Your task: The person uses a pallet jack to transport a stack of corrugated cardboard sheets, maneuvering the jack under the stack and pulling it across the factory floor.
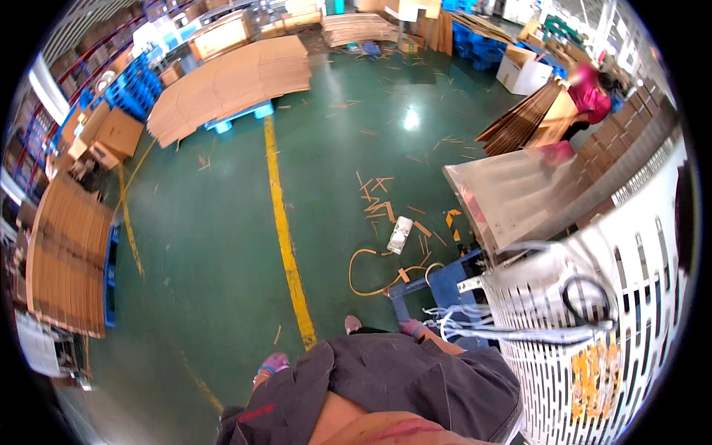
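Observation:
My left hand (275, 362), in a pinkish-purple glove, hangs beside my dark grey jacket over the green floor. Its fingers look loosely bent, and nothing shows in it. My right hand (410, 327), gloved alike, is at the near end of a blue metal frame (445, 291). Whether it touches the frame or grips anything is too small to make out. Pale cords (475, 325) hang over the frame, beside a white slotted panel (593, 326) at my right. A yellow strap loop (351, 276) lies on the floor ahead of the frame.
Cardboard scraps and a white packet (400, 235) litter the floor ahead. Flat cardboard stacks stand at far left (230, 78) and left (70, 252). A worktable (512, 189) adjoins the panel. Beyond it a person in a red top (589, 93) is beside folded cardboard (526, 119).

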A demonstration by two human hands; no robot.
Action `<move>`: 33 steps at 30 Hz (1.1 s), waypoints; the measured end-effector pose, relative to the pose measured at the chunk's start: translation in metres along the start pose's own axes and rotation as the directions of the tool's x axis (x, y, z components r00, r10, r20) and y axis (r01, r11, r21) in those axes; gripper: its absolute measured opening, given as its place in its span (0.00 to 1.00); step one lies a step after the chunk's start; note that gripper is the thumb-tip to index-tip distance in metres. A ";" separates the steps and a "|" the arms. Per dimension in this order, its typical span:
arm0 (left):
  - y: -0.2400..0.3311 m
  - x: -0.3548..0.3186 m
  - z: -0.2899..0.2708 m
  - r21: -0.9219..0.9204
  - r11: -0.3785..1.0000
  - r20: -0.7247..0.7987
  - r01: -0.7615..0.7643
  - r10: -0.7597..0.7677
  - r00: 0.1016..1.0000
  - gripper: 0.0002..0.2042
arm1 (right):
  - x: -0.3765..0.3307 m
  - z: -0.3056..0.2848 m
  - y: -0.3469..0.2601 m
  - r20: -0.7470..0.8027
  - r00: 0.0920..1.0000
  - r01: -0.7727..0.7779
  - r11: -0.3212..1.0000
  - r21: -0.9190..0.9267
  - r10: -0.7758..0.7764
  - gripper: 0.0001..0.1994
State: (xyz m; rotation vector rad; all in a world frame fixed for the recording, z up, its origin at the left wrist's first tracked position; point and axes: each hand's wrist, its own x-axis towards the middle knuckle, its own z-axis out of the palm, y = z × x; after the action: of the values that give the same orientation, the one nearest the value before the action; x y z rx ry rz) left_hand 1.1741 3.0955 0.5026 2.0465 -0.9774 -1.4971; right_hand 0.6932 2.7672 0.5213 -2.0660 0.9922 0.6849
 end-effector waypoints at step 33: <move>0.731 0.835 -0.309 0.210 0.939 0.346 -0.274 0.191 0.919 0.13 | 0.380 -0.489 0.131 -0.098 0.741 -0.469 0.616 0.633 0.665 0.14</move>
State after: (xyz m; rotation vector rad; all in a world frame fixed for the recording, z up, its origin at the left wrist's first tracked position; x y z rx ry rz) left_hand 1.3964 1.9665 0.5699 1.7918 -1.5587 -1.6741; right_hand 0.8703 2.1609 0.4896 -1.3087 1.8550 0.2665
